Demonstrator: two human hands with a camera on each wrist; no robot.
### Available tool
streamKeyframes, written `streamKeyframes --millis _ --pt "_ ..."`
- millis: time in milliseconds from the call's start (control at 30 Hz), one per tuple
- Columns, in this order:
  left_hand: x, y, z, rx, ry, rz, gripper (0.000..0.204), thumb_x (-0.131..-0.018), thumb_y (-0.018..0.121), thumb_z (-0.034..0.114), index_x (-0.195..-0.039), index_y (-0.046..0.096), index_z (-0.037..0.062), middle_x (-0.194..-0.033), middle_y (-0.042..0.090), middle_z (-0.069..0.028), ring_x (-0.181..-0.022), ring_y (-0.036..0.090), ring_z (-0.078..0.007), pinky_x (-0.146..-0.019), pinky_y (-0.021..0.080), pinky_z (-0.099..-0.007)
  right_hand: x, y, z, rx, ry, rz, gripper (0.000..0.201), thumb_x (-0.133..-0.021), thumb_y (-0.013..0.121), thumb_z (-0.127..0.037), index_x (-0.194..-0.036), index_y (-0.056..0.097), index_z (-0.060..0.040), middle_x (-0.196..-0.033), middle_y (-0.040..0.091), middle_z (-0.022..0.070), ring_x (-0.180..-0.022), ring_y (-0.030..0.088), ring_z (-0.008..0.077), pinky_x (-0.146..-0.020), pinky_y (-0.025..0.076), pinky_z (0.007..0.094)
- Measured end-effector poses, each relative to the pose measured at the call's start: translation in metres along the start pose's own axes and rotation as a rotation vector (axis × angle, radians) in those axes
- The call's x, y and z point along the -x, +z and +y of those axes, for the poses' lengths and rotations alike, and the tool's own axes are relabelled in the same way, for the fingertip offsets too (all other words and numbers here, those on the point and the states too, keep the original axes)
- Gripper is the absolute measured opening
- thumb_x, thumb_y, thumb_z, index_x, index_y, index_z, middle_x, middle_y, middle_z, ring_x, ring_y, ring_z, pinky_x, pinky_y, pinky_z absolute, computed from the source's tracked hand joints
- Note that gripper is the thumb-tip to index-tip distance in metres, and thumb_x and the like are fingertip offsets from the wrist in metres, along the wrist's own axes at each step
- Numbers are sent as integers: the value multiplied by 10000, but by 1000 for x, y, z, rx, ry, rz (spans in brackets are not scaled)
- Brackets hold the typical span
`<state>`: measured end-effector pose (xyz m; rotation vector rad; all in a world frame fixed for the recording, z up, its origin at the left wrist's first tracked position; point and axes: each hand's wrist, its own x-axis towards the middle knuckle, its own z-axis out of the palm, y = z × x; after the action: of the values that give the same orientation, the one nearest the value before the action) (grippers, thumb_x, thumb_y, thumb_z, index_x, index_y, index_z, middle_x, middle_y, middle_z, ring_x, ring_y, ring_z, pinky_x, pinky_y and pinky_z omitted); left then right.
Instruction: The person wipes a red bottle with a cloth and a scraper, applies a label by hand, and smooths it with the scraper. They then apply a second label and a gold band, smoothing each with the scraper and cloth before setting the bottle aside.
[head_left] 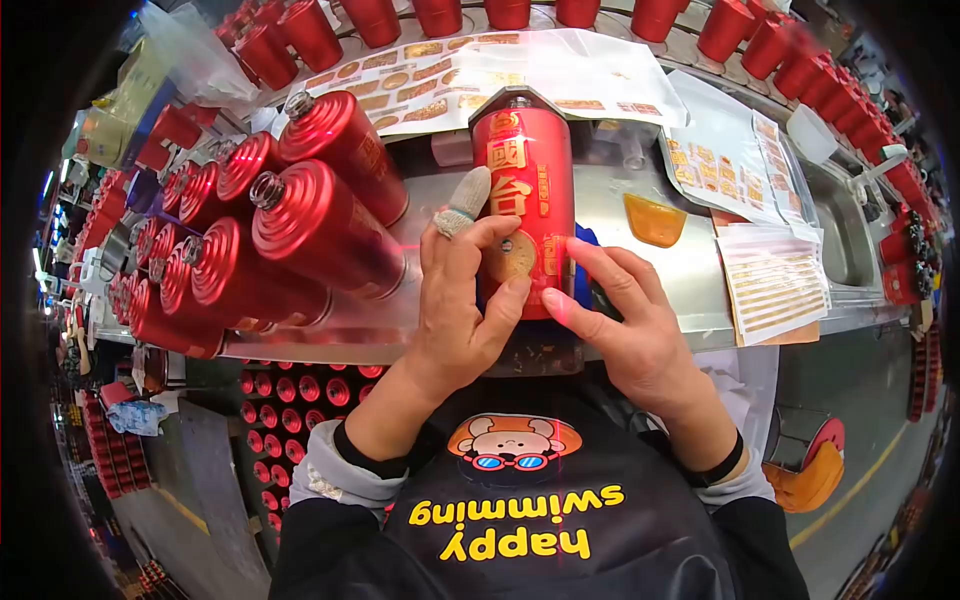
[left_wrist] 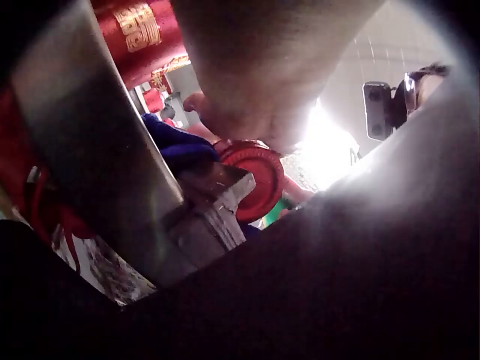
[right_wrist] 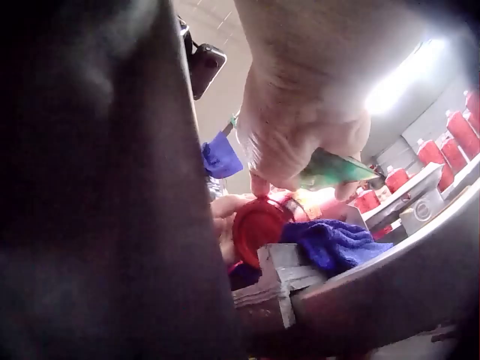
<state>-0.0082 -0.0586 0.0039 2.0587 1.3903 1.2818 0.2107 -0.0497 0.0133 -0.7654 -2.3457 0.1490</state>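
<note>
A red bottle (head_left: pixel 545 160) with gold characters lies in a holder on the metal bench, its neck pointing away from me. On its upper side sits a round gold label (head_left: pixel 512 262). My left hand (head_left: pixel 450 300) holds the bottle's left side, thumb and a bent finger at the label's edge. A knitted finger cover (head_left: pixel 466 200) is on its raised index finger. From the right, my right hand (head_left: pixel 635 325) touches the bottle with thumb and index fingertips. Its other fingers grip a flat green piece (right_wrist: pixel 330 171), seen in the right wrist view. The red bottle base (right_wrist: pixel 259 231) faces that camera.
Several red bottles (head_left: pixel 320 225) stand close on the left. Sticker sheets (head_left: pixel 430 85) lie behind the holder, more label sheets (head_left: pixel 770 280) at right. An amber piece (head_left: pixel 655 220) lies on the bench. A blue cloth (right_wrist: pixel 330 244) is beside the holder. A sink (head_left: pixel 845 220) is far right.
</note>
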Motion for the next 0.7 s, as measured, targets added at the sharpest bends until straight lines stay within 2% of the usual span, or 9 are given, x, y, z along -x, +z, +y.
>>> streamKeyframes --millis 100,167,267,333,400,500,633,700 --pt "1 0 0 29 -20 -21 449 -866 644 202 -1267 530 34 -1330 517 -224 -1253 433 -397 -1113 243 -503 5 -2 4 12 -5 22 449 -744 635 -53 -1183 674 -140 -1388 516 184 -1141 546 367 -926 476 441" --pt "4 2 -5 109 -56 -1 505 -865 663 253 -1290 511 26 -1322 514 -213 -1258 428 -394 -1113 239 -499 3 -1 3 18 -10 45 438 -748 638 -53 -1175 677 -138 -1376 525 181 -1142 545 368 -923 476 441" --pt "13 3 -11 240 -23 13 628 -852 692 334 -1342 471 7 -1344 493 -215 -1261 426 -397 -1119 224 -514 -2 2 -1 14 -5 53 442 -737 653 -43 -1170 679 -133 -1349 542 181 -1141 545 372 -923 480 445" --pt "19 1 -20 124 53 5 729 -833 710 389 -1380 437 -7 -1351 488 -224 -1261 426 -402 -1124 211 -537 0 4 2 -3 -4 30 474 -711 678 -28 -1174 676 -128 -1336 547 182 -1141 543 376 -926 482 447" --pt "27 -1 -31 -197 136 -17 835 -806 729 444 -1416 400 -22 -1337 497 -234 -1262 425 -407 -1127 198 -566 0 2 3 -31 23 57 520 -682 720 -4 -1187 669 -118 -1340 538 184 -1140 540 379 -941 475 444" --pt "21 -10 -35 -356 171 -50 880 -780 740 468 -1431 397 -14 -1332 514 -223 -1261 426 -412 -1129 176 -603 -1 1 2 -70 61 70 571 -664 764 15 -1211 658 -109 -1343 530 187 -1143 533 382 -957 468 440" --pt "13 -21 -15 -441 254 -23 820 -773 745 451 -1412 445 34 -1326 536 -193 -1256 433 -409 -1128 178 -606 0 3 -1 -96 100 39 590 -692 779 -4 -1256 639 -109 -1340 530 190 -1159 521 384 -957 467 441" --pt "15 -19 -17 -271 171 -44 784 -808 731 434 -1416 434 38 -1339 517 -209 -1274 428 -406 -1127 200 -586 1 5 1 -91 106 32 602 -695 784 -12 -1270 632 -107 -1341 529 191 -1163 520 384 -958 466 442"
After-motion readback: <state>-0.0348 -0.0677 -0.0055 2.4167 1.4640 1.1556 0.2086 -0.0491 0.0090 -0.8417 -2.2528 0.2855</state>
